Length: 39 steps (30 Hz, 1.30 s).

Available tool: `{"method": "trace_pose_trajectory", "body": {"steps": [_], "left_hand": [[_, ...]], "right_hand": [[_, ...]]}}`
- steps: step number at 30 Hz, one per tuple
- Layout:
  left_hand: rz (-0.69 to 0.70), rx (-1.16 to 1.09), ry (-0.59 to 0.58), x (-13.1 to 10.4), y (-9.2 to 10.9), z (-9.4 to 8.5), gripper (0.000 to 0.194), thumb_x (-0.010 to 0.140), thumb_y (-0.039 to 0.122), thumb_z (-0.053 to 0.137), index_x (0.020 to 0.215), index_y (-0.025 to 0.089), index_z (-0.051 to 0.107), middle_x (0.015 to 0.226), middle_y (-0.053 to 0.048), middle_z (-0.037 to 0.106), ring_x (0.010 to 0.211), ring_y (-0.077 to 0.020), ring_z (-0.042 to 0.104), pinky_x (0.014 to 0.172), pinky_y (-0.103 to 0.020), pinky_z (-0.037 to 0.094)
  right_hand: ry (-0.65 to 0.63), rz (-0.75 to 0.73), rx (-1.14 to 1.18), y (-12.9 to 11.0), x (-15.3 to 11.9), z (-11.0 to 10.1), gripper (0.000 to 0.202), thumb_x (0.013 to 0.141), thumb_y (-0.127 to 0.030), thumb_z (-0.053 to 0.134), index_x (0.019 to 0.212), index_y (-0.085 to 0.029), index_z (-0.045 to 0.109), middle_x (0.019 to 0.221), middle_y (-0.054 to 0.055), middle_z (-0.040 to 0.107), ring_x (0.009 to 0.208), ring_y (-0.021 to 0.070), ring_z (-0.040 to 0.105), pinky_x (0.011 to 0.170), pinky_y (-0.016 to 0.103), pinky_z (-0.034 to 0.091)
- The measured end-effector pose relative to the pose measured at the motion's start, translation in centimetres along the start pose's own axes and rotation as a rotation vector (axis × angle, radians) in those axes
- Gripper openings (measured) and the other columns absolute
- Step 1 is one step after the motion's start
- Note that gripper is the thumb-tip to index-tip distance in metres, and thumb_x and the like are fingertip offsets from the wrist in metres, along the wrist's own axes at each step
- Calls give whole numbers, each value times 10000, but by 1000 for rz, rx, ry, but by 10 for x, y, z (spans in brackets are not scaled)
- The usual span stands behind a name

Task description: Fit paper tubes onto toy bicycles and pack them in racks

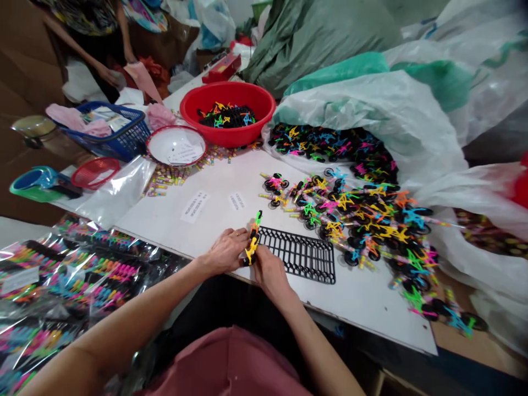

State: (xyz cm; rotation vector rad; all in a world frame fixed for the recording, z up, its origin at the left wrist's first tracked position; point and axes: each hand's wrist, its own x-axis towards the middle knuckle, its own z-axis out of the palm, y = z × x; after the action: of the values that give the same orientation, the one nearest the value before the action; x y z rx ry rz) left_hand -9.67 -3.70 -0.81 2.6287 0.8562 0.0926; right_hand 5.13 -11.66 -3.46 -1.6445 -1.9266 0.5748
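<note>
Near the table's front edge, a black plastic rack (299,254) with rows of slots lies flat. Several small toy bikes, yellow, orange and green with black wheels (252,246), stand in a row at its left end. My left hand (227,250) is closed against the left side of these bikes, a ring on one finger. On their right side, my right hand (269,270) has its fingers bent round the bikes and the rack's end; its fingertips are partly hidden. A large heap of colourful toy bikes (371,220) with patterned tubes lies right of the rack.
White table (165,220) holds paper labels (195,207), a red basin (228,135) of bikes, a white bowl (176,146), a blue basket (119,140) and small tubes (165,179). A plastic sack (371,104) spills bikes at right. Packed bags (82,275) lie left. Another person stands at upper left.
</note>
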Motion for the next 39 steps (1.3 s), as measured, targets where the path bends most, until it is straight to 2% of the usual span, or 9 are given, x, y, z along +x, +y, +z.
{"method": "trace_pose_trajectory", "body": {"steps": [4,7,11,16,22,28,33,37,39], "left_hand": [[47,-171,-5,-9,-4,-2,384,740,155,533,1124,161,557,1262,-115,527,1253,-260,387,1048,-449,293],[-76,-503,137,-29,6,0,562,751,92,491,1302,172,412,1346,-109,457,1265,-221,388,1065,-417,306],[-251,-857,325,-38,33,7,719,781,177,551,1411,167,205,1404,-144,380,1256,-236,413,993,-371,417],[-509,-409,461,-24,54,14,555,864,190,430,1391,145,262,1266,-137,542,1115,-222,559,941,-365,465],[-485,100,527,-22,58,20,562,910,234,380,1418,147,155,1334,-153,474,1046,-203,605,811,-263,525],[-513,-123,508,-27,50,-1,672,814,371,566,1381,167,268,1292,-149,504,1030,-234,602,792,-325,537],[-245,-420,433,6,25,-35,548,778,312,601,1291,206,440,1393,-116,389,1239,-237,425,859,-322,503],[-186,-440,402,35,17,-39,267,830,196,496,1067,169,616,1058,-91,647,970,-187,603,768,-290,512],[-193,-405,425,39,18,-37,221,836,186,485,984,148,645,922,-79,679,857,-175,625,749,-286,504]], "right_hand": [[-29,-11,41,5,4,-5,221,816,-126,386,969,-156,542,852,52,573,688,147,536,590,227,391],[15,10,110,5,2,-2,176,825,-150,406,916,-164,556,837,43,573,720,145,542,638,228,402],[56,80,142,-2,4,5,169,821,-154,414,894,-173,565,836,42,581,727,147,552,641,228,402],[104,182,142,-16,14,13,186,808,-145,424,923,-161,569,846,61,605,746,166,566,660,243,409],[164,221,182,-21,19,18,152,802,-155,438,871,-162,573,819,60,618,696,166,562,625,251,407],[177,265,382,-9,13,12,199,792,-190,467,949,-158,585,827,58,644,638,156,579,618,261,452],[236,224,325,5,9,2,367,785,-174,446,1142,-145,528,985,97,625,701,164,591,686,297,481],[263,164,204,24,27,-36,314,812,-192,431,1095,-149,561,958,91,640,735,169,596,707,294,471],[311,181,117,34,41,-59,254,823,-220,440,1009,-142,594,917,91,646,730,170,593,698,287,458]]}}
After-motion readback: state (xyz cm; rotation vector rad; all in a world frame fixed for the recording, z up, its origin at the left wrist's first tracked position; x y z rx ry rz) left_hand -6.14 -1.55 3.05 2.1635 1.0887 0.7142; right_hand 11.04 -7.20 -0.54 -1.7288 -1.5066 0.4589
